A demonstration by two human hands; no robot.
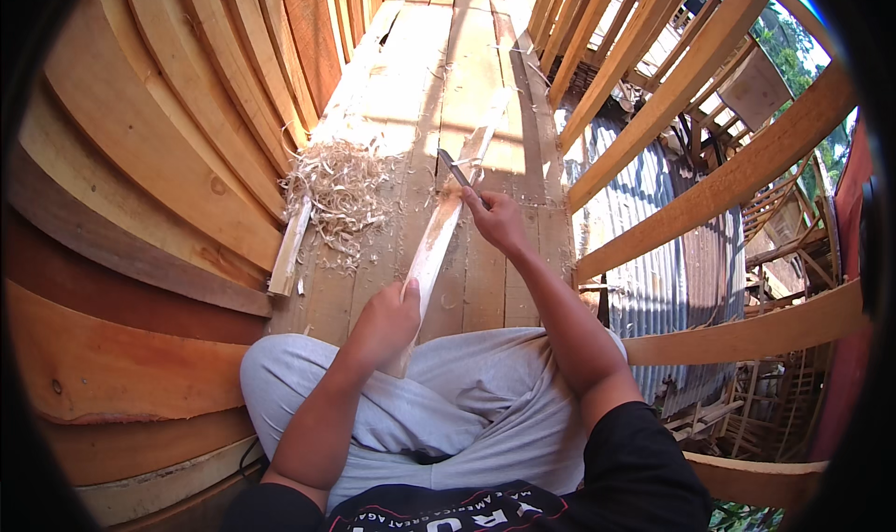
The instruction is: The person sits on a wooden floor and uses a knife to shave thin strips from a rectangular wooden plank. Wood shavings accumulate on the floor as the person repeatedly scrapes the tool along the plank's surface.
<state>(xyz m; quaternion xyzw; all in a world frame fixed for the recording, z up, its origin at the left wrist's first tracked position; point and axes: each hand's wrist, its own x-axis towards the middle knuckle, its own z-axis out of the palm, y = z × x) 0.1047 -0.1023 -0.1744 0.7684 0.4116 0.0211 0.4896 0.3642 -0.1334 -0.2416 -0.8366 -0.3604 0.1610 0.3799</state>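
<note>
A long pale strip of wood (437, 245) runs away from my lap across the plank floor, slanting to the right at its far end. My left hand (387, 322) is wrapped around its near part, just above my crossed legs. My right hand (496, 221) grips a knife (453, 167) whose dark blade lies across the strip about midway along, pointing up and left. The knife's handle is mostly hidden in my fist. Around the blade, the strip's surface looks rough and brownish, while its nearer part is bright and pale.
A heap of curled wood shavings (341, 189) lies left on the plank floor (373, 294), beside a short wood piece (291, 245). Upright boards (177, 131) line the left. Spaced wooden railing bars (719, 196) stand right, with corrugated metal sheets (644, 294) lower down beyond them.
</note>
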